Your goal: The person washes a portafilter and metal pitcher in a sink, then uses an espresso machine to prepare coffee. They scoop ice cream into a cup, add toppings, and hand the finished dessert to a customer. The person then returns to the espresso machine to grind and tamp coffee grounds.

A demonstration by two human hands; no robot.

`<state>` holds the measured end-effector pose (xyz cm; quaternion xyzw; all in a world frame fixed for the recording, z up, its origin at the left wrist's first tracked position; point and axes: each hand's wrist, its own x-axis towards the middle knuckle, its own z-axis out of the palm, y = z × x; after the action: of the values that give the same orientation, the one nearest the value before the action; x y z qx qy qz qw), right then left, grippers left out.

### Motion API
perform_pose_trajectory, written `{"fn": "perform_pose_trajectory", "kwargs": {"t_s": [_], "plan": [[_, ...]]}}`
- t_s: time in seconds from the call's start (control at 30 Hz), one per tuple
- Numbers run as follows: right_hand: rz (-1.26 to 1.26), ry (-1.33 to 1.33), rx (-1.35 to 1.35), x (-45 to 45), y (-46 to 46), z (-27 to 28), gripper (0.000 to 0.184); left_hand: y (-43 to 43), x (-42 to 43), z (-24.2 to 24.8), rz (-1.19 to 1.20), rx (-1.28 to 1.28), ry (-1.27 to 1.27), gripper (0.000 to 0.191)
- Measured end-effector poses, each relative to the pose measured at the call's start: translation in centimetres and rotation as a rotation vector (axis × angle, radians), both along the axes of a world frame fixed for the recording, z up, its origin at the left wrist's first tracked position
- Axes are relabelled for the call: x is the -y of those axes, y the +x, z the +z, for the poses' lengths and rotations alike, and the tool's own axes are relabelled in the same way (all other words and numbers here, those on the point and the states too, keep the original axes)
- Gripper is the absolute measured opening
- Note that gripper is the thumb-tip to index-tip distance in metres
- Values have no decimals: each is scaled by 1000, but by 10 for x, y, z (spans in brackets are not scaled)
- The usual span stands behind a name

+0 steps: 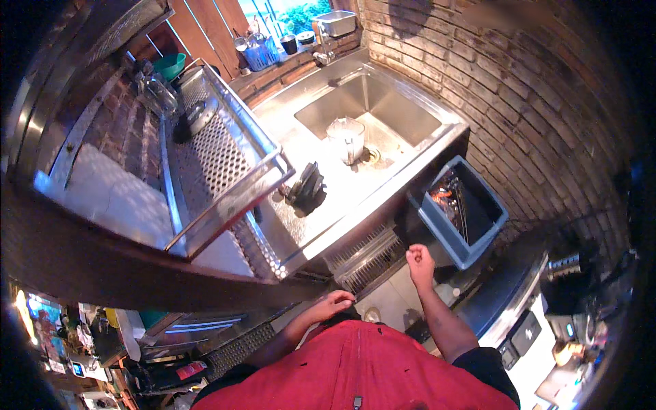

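My left hand is low in front of the red apron, fingers loosely curved and nothing seen in it. To the right, my right hand hangs near a blue-grey bin, its fingers curled; whether they are fully closed is unclear. Ahead is a stainless steel sink with a clear blender jar standing inside. On the steel counter left of the basin lies a dark blender base or similar black part. The blue-grey bin holds orange and dark items.
A perforated metal rack juts out at the left, bearing utensils, with glass jars and a green bowl behind. A faucet, a blue basket and a metal pan are at the window ledge. A floor grate lies below the sink.
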<state>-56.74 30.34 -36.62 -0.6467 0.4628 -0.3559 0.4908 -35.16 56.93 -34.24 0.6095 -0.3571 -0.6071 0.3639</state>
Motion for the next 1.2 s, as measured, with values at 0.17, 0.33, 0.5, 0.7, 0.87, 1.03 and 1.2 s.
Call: {"fn": "perform_pose_trajectory", "kwargs": {"t_s": [0.17, 0.33, 0.5, 0.7, 0.87, 1.03, 1.2], "plan": [[113, -417, 159, 101, 131, 104, 12, 14, 103, 116, -60, -110, -183, 30], [402, -240, 340, 161, 245, 156, 18, 61, 185, 152, 13, -153, -344, 29], [621, -158, 253, 202, 318, 158, 19, 91, 224, 164, 157, -39, -398, 29], [753, -330, 206, 297, 466, 183, 51, 113, 247, 177, 389, -1, -389, 29], [557, -649, 165, 373, 628, 245, 73, 122, 274, 193, 504, 99, -393, 28], [424, -667, -87, 412, 697, 262, 58, 123, 306, 209, 667, 86, -396, 26], [406, -759, 427, 406, 670, 245, 13, 141, 350, 216, 754, -46, -429, 22]]}}
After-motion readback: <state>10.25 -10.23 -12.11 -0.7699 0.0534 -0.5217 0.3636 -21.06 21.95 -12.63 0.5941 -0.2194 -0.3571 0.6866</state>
